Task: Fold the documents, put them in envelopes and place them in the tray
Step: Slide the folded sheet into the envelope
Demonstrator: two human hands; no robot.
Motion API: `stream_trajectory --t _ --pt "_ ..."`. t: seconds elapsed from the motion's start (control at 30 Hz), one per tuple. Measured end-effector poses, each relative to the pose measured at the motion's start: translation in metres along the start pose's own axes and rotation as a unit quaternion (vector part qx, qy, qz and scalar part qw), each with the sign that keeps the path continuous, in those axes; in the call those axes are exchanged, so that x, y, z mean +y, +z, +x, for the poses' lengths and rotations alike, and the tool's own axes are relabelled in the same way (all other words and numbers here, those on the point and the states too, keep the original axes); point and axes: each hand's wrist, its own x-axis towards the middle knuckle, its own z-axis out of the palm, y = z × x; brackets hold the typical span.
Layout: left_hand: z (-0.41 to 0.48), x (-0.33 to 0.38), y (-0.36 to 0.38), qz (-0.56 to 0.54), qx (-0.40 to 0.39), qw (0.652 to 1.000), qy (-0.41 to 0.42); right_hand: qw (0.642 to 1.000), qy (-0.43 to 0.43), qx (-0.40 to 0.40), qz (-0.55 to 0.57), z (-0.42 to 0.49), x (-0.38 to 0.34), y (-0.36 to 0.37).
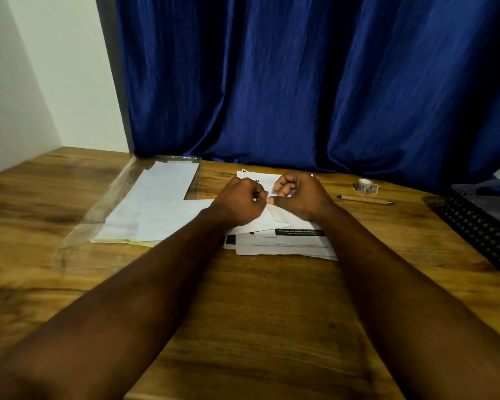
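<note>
A white envelope (274, 222) lies on top of a stack of printed documents (286, 246) in the middle of the wooden desk. My left hand (238, 204) and my right hand (299, 194) meet over it, fingers curled, pinching the envelope's upper edge between thumb and fingertips. What lies under the hands is hidden. To the left, more white envelopes (156, 206) rest on a clear plastic sleeve (98, 209). A dark mesh tray (479, 223) stands at the right edge.
A roll of tape (365, 186) and a brown pen (365, 199) lie to the right of my hands. A blue curtain (300, 82) hangs behind the desk, and a white wall (41, 82) stands at the left. The desk's wooden surface (257, 313) shows near me.
</note>
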Motion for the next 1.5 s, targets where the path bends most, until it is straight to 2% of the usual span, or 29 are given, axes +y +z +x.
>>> stream_trajectory --t 0.17,0.37,0.47,0.6,0.83,0.97,1.13,1.33,1.5 --pt "0.002 -0.001 0.003 0.013 -0.01 1.0 -0.004 0.995 -0.01 -0.095 0.037 -0.016 0.001 -0.022" --pt "-0.001 0.0 0.0 0.033 -0.015 0.999 0.019 0.983 0.016 -0.183 -0.006 -0.029 -0.012 -0.044" --pt "-0.002 0.001 -0.006 0.111 -0.039 0.993 0.031 0.982 0.024 -0.187 0.002 -0.03 -0.011 -0.045" --pt "-0.002 -0.007 -0.019 0.179 -0.065 0.982 -0.008 0.981 0.033 -0.191 0.008 -0.029 -0.013 -0.044" --pt "0.001 -0.009 -0.02 0.168 -0.098 0.981 -0.02 0.981 0.045 -0.184 0.038 -0.031 -0.01 -0.041" --pt "0.003 -0.009 -0.02 0.146 -0.084 0.986 -0.006 0.982 0.075 -0.157 0.068 -0.03 -0.012 -0.034" --pt "0.003 -0.001 -0.028 0.119 0.007 0.987 0.112 0.972 0.129 -0.089 0.174 -0.023 -0.008 -0.028" --pt "0.003 0.033 -0.051 0.205 0.13 0.946 0.215 0.959 0.115 -0.047 0.256 -0.03 -0.018 -0.044" --pt "-0.001 0.053 -0.059 0.257 0.145 0.932 0.21 0.931 0.089 0.055 0.349 -0.03 -0.022 -0.043"
